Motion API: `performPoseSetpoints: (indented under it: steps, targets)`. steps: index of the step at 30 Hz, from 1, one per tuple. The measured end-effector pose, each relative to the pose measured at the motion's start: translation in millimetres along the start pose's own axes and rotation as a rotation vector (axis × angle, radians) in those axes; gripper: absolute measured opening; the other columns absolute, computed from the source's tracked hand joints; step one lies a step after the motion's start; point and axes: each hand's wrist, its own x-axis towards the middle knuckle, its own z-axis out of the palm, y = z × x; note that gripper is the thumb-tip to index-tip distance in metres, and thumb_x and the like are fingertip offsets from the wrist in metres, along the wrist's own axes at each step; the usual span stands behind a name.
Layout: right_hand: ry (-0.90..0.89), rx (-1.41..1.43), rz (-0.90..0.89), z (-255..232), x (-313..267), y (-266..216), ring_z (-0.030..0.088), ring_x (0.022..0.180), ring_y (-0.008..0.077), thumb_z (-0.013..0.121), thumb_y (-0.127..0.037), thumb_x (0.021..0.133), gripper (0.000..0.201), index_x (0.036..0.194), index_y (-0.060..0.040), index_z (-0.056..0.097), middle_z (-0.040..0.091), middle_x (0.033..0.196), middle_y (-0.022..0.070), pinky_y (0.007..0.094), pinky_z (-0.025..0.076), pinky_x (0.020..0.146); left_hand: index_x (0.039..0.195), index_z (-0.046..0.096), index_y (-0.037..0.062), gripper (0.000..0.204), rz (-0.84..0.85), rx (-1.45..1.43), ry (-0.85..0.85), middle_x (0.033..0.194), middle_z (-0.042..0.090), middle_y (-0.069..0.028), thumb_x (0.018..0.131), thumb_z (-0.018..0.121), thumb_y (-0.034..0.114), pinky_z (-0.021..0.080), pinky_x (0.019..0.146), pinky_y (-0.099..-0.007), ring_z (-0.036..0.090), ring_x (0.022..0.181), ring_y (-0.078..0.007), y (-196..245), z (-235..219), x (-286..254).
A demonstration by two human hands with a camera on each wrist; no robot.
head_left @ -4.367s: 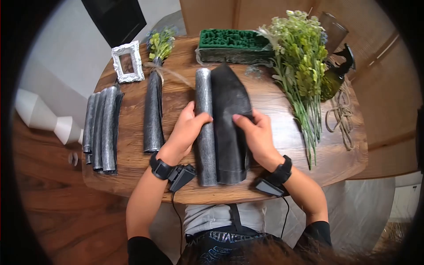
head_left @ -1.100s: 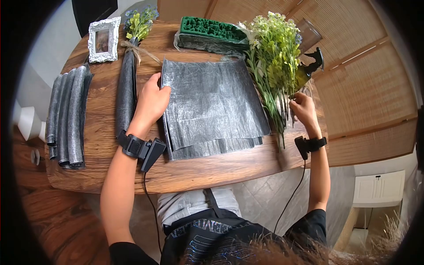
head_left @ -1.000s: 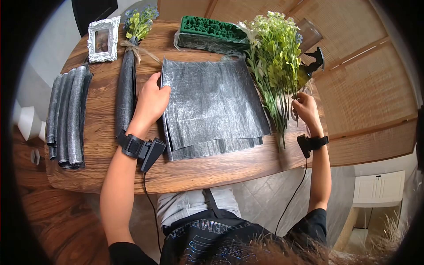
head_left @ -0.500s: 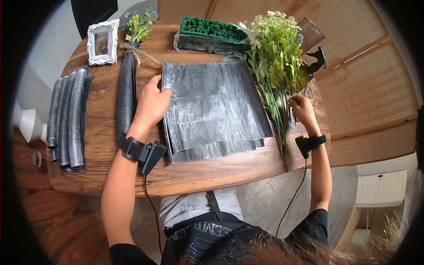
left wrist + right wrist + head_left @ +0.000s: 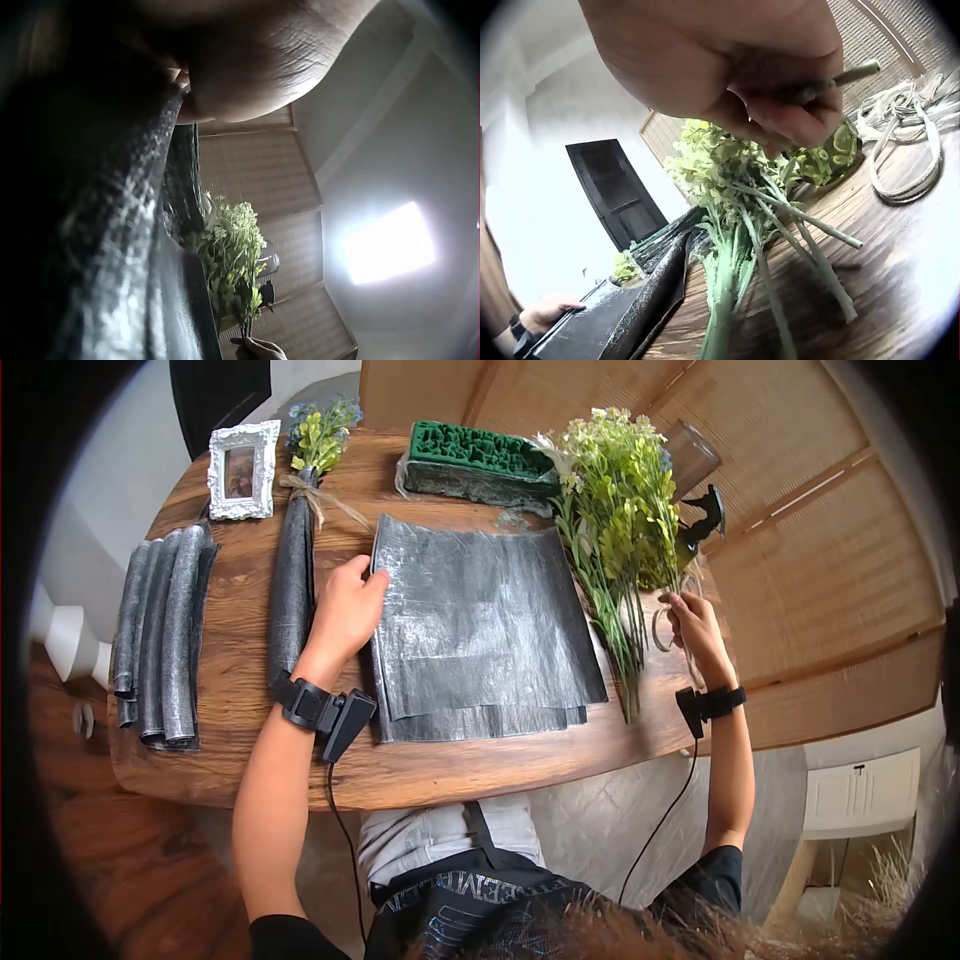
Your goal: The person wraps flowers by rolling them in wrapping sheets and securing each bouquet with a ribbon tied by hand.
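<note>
The left hand (image 5: 348, 610) grips the left edge of a dark silvery sheet (image 5: 480, 620) that lies spread on the table, a second layer showing under its lower edge. At the right, the right hand (image 5: 697, 635) pinches a green stem beside the pile of artificial flowers (image 5: 625, 510); in the right wrist view the stem's cut end (image 5: 859, 73) sticks out past the curled fingers. Loose stems (image 5: 769, 292) of the pile lie below that hand. In the left wrist view the sheet (image 5: 112, 247) rises close to the lens, with the flowers (image 5: 232, 255) beyond.
Rolled dark sheets (image 5: 180, 635) lie at the left, near a white frame (image 5: 240, 470) and a wrapped bouquet (image 5: 293, 570) tied with twine. A green foam block (image 5: 480, 460) stands at the back. Twine (image 5: 904, 142) and a dark-topped bottle (image 5: 705, 515) are at the right.
The sheet, earlier a roll and a folded piece between both hands, now lies spread out. The right hand has moved right to the flowers and pinches a stem. The left hand keeps hold of the sheet.
</note>
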Motion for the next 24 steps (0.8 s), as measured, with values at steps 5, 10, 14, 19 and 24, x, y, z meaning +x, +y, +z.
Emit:
performPoseSetpoints:
  steps: [5,10,14,19,24]
  targets:
    - [0.410,-0.344,-0.328,1.3,-15.7,-9.3,0.045,0.059,0.0126,0.051,-0.023,0.095,0.029,0.093,0.0033,0.064,0.053,0.065,0.0059,0.0300,0.037,0.056,0.086,0.063,-0.0056,0.023,0.044,-0.036,-0.074,0.062,0.061,-0.0105,0.086,0.051,0.014,0.043,0.056,-0.0325,0.056,0.055,-0.0164,-10.0,2.4,3.8]
    - [0.545,-0.196,-0.450,15.0,-47.2,-36.1,0.040,0.058,0.0100,0.047,-0.019,0.097,0.027,0.091,0.0037,0.060,0.049,0.064,0.0022,0.0272,0.033,0.053,0.079,0.064,-0.0054,0.020,-0.216,-0.136,-0.382,0.066,0.062,-0.0044,0.083,0.054,0.011,0.045,0.040,-0.0262,0.056,0.051,-0.0124,31.6,-7.3,-15.3]
    - [0.293,0.152,-0.428,34.1,-85.6,-69.3,0.032,0.052,0.0035,0.044,-0.021,0.100,0.027,0.088,-0.0009,0.055,0.040,0.062,-0.0054,0.0205,0.024,0.046,0.079,0.065,-0.0092,0.024,-0.152,0.084,-0.385,0.066,0.063,-0.0120,0.078,0.059,0.014,0.049,0.048,-0.0319,0.060,0.054,-0.0173,37.9,-12.7,-17.7]
    - [-0.049,0.364,-0.260,97.8,-135.3,-69.2,0.030,0.051,0.0014,0.044,-0.027,0.100,0.026,0.093,-0.0048,0.054,0.038,0.062,-0.0084,0.0183,0.025,0.044,0.098,0.064,-0.0083,0.035,0.205,0.188,-0.103,0.070,0.064,-0.0231,0.071,0.067,0.014,0.050,0.068,-0.0397,0.065,0.066,-0.0346,25.8,-4.4,-18.4]
    - [-0.466,0.589,0.123,145.4,-150.4,-59.7,0.029,0.054,0.0021,0.044,-0.027,0.101,0.024,0.094,-0.0061,0.052,0.037,0.067,-0.0066,0.0187,0.025,0.046,0.108,0.058,-0.0100,0.038,0.154,0.190,-0.095,0.059,0.062,-0.0122,0.079,0.067,0.013,0.046,0.057,-0.0323,0.062,0.058,-0.0203,24.8,-5.6,-17.5]
